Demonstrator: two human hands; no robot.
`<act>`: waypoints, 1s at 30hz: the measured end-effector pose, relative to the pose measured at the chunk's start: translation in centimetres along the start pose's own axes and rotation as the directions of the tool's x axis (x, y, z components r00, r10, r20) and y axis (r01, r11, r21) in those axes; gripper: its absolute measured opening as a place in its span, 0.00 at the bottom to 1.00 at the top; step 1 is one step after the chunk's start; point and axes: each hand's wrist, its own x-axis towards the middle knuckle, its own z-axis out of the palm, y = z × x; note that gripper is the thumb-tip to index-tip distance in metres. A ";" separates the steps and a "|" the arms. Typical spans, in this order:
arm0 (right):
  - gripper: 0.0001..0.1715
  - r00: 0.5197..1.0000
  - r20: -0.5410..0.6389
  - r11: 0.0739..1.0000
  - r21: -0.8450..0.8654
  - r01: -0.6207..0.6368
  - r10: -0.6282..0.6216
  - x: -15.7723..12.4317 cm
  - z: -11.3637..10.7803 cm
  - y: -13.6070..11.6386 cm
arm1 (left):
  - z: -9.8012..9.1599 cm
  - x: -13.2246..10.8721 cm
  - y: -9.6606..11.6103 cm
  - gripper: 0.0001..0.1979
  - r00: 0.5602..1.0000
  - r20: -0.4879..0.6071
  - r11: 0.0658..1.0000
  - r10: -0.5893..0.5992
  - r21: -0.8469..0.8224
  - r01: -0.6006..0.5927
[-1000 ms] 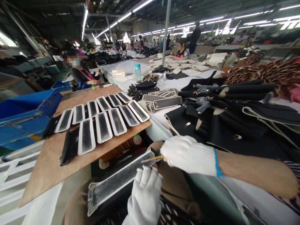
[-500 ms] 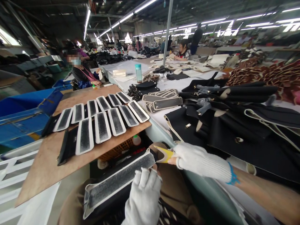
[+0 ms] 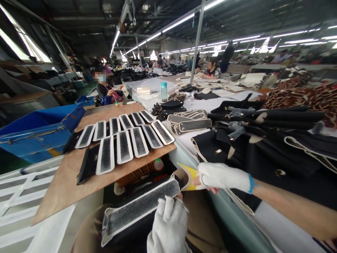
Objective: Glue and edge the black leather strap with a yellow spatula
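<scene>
And there lay the long dark panel, pale-bordered, aslant across the lap, with the left hand right on it! White-gloved, that hand grasped the near edge close to the right end, fingers bent over onto the speckled face, thumb mostly hidden. Most of the panel stretched away to the left of those fingers, down to a folded-up corner at the lower left, while its right end stood just past the fingertips.

Over to the right, the right hand, gloved too, blue trim at the wrist, had a firm pinch on a flat yellow tool! The tool pointed left, just beside the panel's right end; whether the 2 touched, the view could not tell. The right hand itself was clear of the panel, off to its right.

Beyond the panel, on the wooden board, 2 rows of similar pale-edged pieces leaned along, 5 in front and 6 behind. To the right, black sheets sprawled over the worktable, with a stack of grey straps beside them and a turquoise-capped bottle standing upright farther back. At the board's far end sat a masked co-worker.
</scene>
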 end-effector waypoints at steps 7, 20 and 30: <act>0.21 0.916 -0.295 0.911 -0.387 0.145 -0.271 3.3 -0.2 -0.5 | 1.2 0.1 -1.3 0.23 0.995 -0.103 0.999 -0.016 -0.036 0.012; 0.35 0.855 -0.168 0.771 -0.542 0.335 -0.490 11.4 -0.9 -4.0 | -4.6 2.0 -3.5 0.26 0.972 0.131 0.956 -0.196 -0.195 0.220; 0.46 0.865 -0.250 0.788 -0.569 0.233 -0.436 13.1 1.2 -4.4 | -2.9 1.1 -4.6 0.28 0.998 0.007 0.998 -0.059 -0.010 0.059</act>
